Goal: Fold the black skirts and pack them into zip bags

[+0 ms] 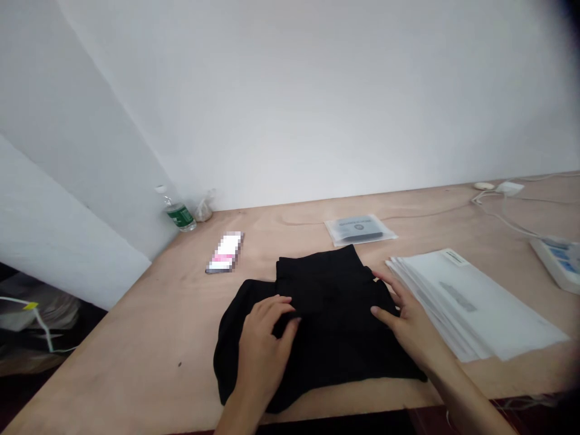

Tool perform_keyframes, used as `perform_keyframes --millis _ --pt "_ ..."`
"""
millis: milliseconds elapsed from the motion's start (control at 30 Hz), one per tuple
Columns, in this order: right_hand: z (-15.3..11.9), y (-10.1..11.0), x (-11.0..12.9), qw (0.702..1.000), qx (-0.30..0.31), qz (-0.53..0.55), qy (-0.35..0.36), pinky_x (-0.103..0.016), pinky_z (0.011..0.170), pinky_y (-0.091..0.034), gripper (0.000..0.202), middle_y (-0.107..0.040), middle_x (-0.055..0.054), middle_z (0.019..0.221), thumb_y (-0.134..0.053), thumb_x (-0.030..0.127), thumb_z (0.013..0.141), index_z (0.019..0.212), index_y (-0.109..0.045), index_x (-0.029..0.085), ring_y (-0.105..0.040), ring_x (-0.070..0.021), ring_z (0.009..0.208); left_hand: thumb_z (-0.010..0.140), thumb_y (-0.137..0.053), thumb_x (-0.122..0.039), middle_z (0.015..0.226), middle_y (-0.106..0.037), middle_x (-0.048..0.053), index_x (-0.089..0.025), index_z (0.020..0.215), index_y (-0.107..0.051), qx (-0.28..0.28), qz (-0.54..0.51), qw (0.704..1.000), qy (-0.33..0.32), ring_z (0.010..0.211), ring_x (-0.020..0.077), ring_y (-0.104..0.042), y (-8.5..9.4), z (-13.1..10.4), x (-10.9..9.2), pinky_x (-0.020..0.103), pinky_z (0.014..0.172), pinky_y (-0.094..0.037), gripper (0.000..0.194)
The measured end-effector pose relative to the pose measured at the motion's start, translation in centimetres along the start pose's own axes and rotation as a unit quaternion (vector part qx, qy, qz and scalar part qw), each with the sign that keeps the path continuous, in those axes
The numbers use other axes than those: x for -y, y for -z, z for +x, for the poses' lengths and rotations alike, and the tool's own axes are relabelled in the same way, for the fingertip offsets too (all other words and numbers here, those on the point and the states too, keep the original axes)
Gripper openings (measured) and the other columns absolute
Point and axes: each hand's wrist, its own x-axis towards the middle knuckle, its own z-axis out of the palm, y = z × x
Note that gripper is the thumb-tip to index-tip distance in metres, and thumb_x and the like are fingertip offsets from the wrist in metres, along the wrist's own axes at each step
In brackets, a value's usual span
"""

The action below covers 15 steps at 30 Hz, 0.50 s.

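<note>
A black garment (pixel 330 326) lies partly folded at the front of the wooden table, a straight-edged band of it pointing to the wall. Its exact kind cannot be made out. My left hand (pixel 267 338) rests on its left part, thumb and fingers pinched round a bit of the cloth. At the right edge of the garment is my right hand (pixel 403 317), thumb on top of the cloth and fingers spread apart along the side. The tips of some right fingers are partly hidden.
Right of the garment lies a fanned stack of frosted plastic bags (pixel 471 302). Behind it is a packed flat bag (pixel 360 229). A phone (pixel 225 252), a water bottle (pixel 179 212) and a small knotted bag (pixel 203 209) are at left. Cables (pixel 492 205) and a white device (pixel 559 263) sit at right.
</note>
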Motion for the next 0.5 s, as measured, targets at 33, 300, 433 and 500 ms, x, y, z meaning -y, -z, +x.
perform_keyframes --millis 33,300,433,500 --pt "0.0 0.2 0.2 1.000 0.002 -0.013 0.009 -0.042 0.084 -0.051 0.059 -0.056 -0.002 0.124 -0.061 0.027 0.068 0.125 -0.044 0.033 -0.050 -0.0274 0.115 0.077 -0.058 -0.029 0.095 -0.064 0.002 -0.027 0.082 -0.061 -0.030 -0.003 0.999 0.035 0.094 0.0243 -0.056 0.4 -0.1 0.0 0.039 0.085 -0.043 0.007" --pt "0.8 3.6 -0.9 0.997 0.003 -0.077 -0.025 -0.043 0.079 -0.051 0.063 -0.063 -0.006 0.110 -0.064 0.037 0.071 0.129 -0.040 0.031 -0.062 -0.0270 0.094 0.071 -0.062 -0.035 0.109 -0.050 0.006 -0.023 0.110 -0.044 -0.262 0.063 0.956 0.118 0.098 0.0247 -0.052 4.8 -2.0 2.1 0.039 0.084 -0.044 0.045" --pt "3.0 4.0 -0.6 0.985 -0.014 -0.170 0.014 -0.040 0.082 -0.047 0.040 -0.066 -0.004 0.103 -0.051 0.045 0.079 0.115 -0.056 0.029 -0.061 -0.0250 0.092 0.081 -0.051 -0.025 0.098 -0.058 0.004 -0.024 0.097 -0.056 -0.150 0.119 0.980 -0.061 0.097 0.0216 -0.053 4.9 1.5 1.1 0.037 0.091 -0.040 0.017" --pt "4.1 3.7 0.1 0.983 0.023 -0.182 0.007 -0.038 0.079 -0.046 0.037 -0.068 -0.004 0.096 -0.048 0.047 0.080 0.108 -0.062 0.028 -0.062 -0.0236 0.087 0.083 -0.045 -0.018 0.098 -0.060 0.003 -0.026 0.096 -0.061 -0.012 0.131 0.983 -0.127 0.097 0.0208 -0.053 4.0 4.1 0.5 0.036 0.090 -0.040 0.022"
